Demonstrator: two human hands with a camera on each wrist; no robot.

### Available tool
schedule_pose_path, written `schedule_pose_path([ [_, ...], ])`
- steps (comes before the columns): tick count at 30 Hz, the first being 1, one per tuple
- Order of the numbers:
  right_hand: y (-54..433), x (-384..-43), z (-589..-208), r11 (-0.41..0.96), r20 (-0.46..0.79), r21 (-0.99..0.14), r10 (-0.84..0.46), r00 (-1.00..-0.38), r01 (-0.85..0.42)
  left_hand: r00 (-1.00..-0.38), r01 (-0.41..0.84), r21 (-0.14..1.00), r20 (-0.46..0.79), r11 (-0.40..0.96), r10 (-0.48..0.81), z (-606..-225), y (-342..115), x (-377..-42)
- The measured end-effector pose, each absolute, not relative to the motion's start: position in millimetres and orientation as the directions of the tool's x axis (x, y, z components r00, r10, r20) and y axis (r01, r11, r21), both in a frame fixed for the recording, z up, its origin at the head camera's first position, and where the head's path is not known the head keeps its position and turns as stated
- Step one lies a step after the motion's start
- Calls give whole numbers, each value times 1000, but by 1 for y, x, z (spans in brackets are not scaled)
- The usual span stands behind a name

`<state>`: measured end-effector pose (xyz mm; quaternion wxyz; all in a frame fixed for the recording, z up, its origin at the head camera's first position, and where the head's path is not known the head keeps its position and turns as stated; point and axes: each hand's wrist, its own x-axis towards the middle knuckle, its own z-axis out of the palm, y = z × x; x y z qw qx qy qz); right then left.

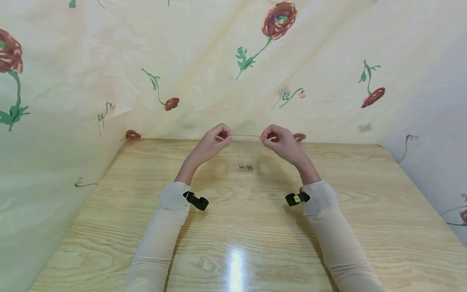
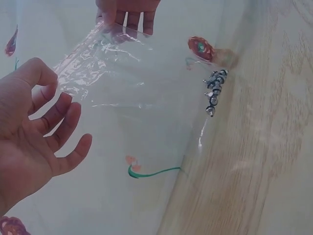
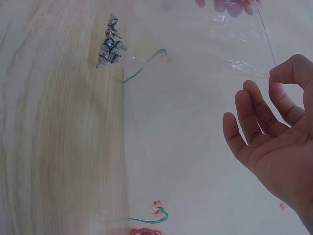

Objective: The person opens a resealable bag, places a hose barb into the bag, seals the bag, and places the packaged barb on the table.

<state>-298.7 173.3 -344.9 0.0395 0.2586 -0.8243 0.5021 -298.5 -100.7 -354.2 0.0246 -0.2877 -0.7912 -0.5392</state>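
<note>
A clear plastic bag (image 1: 242, 153) with a thin pinkish line along its top edge hangs between my two hands. My left hand (image 1: 213, 142) pinches one top corner between thumb and index finger. The opposite corner is pinched the same way by my right hand (image 1: 284, 144). In both wrist views the other fingers are loosely bent, apart from the film. At the bottom of the bag lie several small shiny metal pieces with dark rings (image 2: 214, 93), which look like small screws or fittings. The right wrist view shows these pieces (image 3: 110, 44) bunched together.
Below the hands is a light wood-grain table (image 1: 240, 227), with a bright reflection near its front. A cream sheet with printed red flowers (image 1: 204, 61) hangs behind and at the sides. Black straps (image 1: 197, 200) sit at both wrists over pale sleeves.
</note>
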Motion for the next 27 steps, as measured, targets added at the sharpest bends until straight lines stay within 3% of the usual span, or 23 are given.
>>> schedule_pose_path([
  [14, 175, -307, -357, 188, 212, -934, -397, -893, -305, -860, 395, 903, 299, 168, 414, -363, -100, -304],
  [27, 172, -309, -364, 123, 181, -960, -415, -892, -252, -890, 312, 944, 250, 111, 381, -367, -100, -307],
])
